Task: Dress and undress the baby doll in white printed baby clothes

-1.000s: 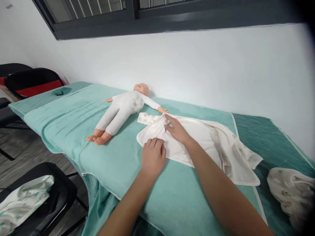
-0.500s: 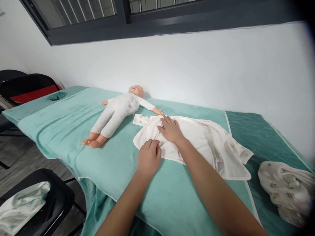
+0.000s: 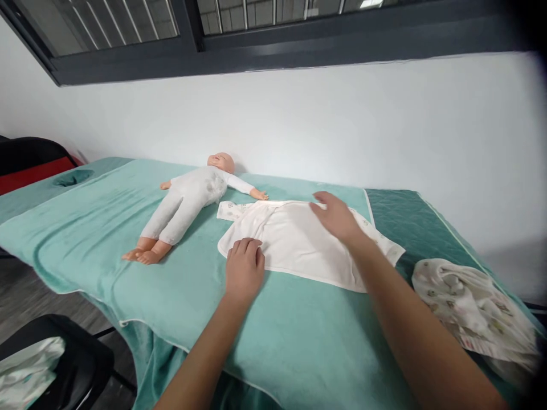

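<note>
A white baby top [image 3: 294, 245] with small prints on its sleeves lies spread out on the green bed cover. My left hand [image 3: 245, 265] rests at its near left edge, palm down, fingers lying on the cloth and holding nothing that I can see. Over the right part of the top is my right hand [image 3: 335, 216], open, with its thumb apart from the fingers and nothing in it. To the left, a baby doll [image 3: 188, 199] in a white cloth body lies on its back, one arm stretched toward the top's far sleeve.
The green cover [image 3: 102, 228] drapes over the bed's front edge. At the right lies a bundle of printed white cloth [image 3: 465, 302]. A black chair [image 3: 81, 347] holding a folded cloth [image 3: 32, 370] stands at lower left. White wall [image 3: 299, 125] and a dark window frame run behind.
My right hand has moved right across the top, whose right side now lies flatter and smoother. The left hand stays at the near left edge. The whole view has shifted slightly.
</note>
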`<state>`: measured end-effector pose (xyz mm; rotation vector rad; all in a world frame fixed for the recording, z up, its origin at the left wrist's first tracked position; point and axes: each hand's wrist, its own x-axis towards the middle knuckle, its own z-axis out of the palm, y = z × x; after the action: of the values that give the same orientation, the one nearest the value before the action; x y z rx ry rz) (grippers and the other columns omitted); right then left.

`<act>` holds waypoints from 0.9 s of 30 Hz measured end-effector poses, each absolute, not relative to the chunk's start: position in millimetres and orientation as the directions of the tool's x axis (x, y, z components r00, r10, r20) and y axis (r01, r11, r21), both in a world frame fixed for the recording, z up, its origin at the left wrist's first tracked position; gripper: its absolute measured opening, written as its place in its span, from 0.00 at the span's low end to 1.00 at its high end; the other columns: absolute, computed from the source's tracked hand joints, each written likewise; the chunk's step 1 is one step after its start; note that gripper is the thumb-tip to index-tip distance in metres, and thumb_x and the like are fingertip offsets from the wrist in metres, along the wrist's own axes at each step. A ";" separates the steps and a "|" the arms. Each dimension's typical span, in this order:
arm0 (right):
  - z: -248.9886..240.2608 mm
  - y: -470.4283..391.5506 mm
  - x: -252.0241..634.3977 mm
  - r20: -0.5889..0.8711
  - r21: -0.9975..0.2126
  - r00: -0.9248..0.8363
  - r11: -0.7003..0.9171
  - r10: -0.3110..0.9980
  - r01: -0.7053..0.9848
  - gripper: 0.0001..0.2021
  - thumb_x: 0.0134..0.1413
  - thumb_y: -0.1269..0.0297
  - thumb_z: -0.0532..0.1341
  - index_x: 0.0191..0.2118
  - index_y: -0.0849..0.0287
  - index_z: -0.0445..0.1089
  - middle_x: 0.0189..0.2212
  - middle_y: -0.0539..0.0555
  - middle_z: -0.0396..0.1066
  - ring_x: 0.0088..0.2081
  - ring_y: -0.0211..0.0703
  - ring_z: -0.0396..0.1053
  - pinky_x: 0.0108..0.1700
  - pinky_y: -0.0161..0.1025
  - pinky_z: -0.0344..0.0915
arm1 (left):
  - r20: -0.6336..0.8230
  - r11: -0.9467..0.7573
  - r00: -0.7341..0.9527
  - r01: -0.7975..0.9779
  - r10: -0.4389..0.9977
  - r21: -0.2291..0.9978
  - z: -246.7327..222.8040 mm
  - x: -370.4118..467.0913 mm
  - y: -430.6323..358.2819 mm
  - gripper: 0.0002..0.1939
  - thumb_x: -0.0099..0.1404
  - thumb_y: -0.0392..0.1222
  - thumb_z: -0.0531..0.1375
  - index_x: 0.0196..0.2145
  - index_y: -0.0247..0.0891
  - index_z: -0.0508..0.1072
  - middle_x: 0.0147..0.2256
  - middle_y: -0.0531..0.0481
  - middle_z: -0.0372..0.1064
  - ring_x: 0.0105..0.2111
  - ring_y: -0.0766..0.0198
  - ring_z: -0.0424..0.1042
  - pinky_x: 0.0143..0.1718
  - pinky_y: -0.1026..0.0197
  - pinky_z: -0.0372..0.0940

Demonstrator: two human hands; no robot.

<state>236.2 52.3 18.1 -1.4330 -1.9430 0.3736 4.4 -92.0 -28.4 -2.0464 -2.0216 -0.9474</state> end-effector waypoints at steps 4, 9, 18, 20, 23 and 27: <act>8.8 51.3 351.3 0.182 -0.318 0.122 -0.059 0.976 0.946 0.23 0.60 0.48 0.53 0.47 0.61 0.72 0.50 0.68 0.72 0.49 0.62 0.70 0.45 0.53 0.65 | 0.480 -0.098 -0.084 0.935 0.873 0.341 -28.0 4.5 -90.3 0.12 0.68 0.34 0.52 0.44 0.40 0.72 0.44 0.46 0.74 0.46 0.53 0.69 0.48 0.50 0.64; -6.9 42.5 416.5 -0.200 -0.312 -0.020 -0.044 0.980 0.949 0.24 0.49 0.38 0.58 0.27 0.58 0.70 0.25 0.54 0.72 0.29 0.48 0.69 0.30 0.40 0.58 | 0.468 -0.100 -0.096 0.921 0.878 0.377 -26.0 3.1 -88.7 0.11 0.66 0.34 0.52 0.41 0.41 0.73 0.44 0.47 0.74 0.46 0.53 0.70 0.48 0.51 0.64; -3.6 44.5 409.4 0.197 -0.491 0.466 -0.325 0.862 0.808 0.23 0.58 0.47 0.53 0.48 0.62 0.68 0.41 0.68 0.73 0.41 0.60 0.71 0.39 0.49 0.63 | 0.457 -0.114 -0.109 0.895 0.883 0.432 -24.9 0.3 -86.7 0.09 0.67 0.36 0.52 0.39 0.41 0.72 0.43 0.49 0.74 0.46 0.55 0.70 0.48 0.53 0.64; -6.6 45.3 405.7 0.221 -0.534 0.499 -0.325 0.838 0.781 0.22 0.58 0.50 0.55 0.50 0.60 0.68 0.44 0.68 0.73 0.45 0.60 0.70 0.44 0.51 0.65 | 0.459 -0.113 -0.110 0.895 0.882 0.431 -24.7 0.1 -87.1 0.09 0.67 0.36 0.52 0.39 0.42 0.73 0.43 0.49 0.74 0.46 0.55 0.70 0.48 0.53 0.64; -14.2 44.0 399.7 0.235 -0.517 0.444 -0.276 0.865 0.811 0.24 0.54 0.55 0.59 0.53 0.62 0.67 0.52 0.70 0.68 0.54 0.65 0.66 0.51 0.54 0.64 | 0.455 -0.111 -0.112 0.893 0.884 0.436 -24.0 0.1 -88.0 0.10 0.66 0.36 0.52 0.39 0.42 0.73 0.43 0.49 0.74 0.46 0.55 0.70 0.48 0.53 0.64; -23.1 41.3 401.0 0.172 -0.484 0.420 -0.296 0.891 0.824 0.30 0.52 0.57 0.60 0.59 0.66 0.65 0.57 0.76 0.62 0.55 0.73 0.64 0.52 0.61 0.63 | 0.444 -0.113 -0.112 0.885 0.889 0.451 -23.2 0.4 -89.1 0.10 0.66 0.36 0.52 0.39 0.42 0.73 0.43 0.48 0.74 0.46 0.55 0.70 0.47 0.53 0.64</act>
<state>401.0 41.3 -23.1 -2.1751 -1.4487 0.1764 0.4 -89.1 -23.2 -2.0970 -2.0952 -1.0565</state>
